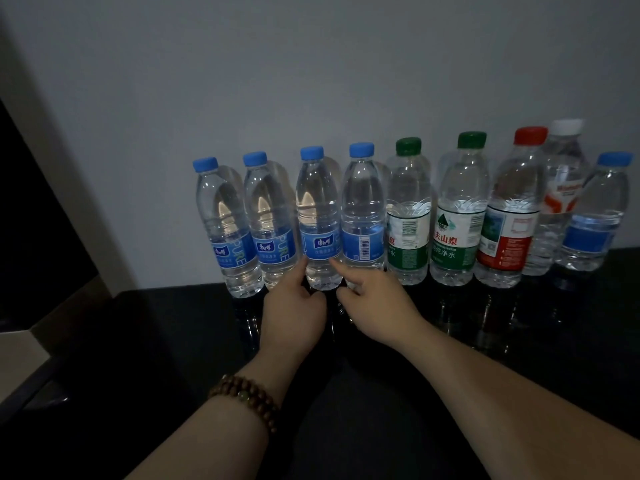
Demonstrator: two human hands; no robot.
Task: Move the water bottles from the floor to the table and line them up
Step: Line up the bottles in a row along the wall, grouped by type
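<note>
Lightly touching the bottle (318, 220) between left hand (294, 303) and right hand (374, 296), forefingers out, gripping nothing. Nudged too hard, probably topples into neighbouring bottles (362, 216) beside either hand, dominoing.

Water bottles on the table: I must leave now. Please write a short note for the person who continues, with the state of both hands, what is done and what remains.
Left hand: its thumb touches the third blue-capped bottle low on the left side; the grip is unclear.
Right hand: its forefinger tip is at the same bottle's lower right edge; the grip is unclear.
Done: nine bottles stand upright on the black table along the wall.
Left: the white-capped bottle stands behind the red-capped bottle, out of line; bring it forward. The floor is out of view, so check there for more bottles.
</note>
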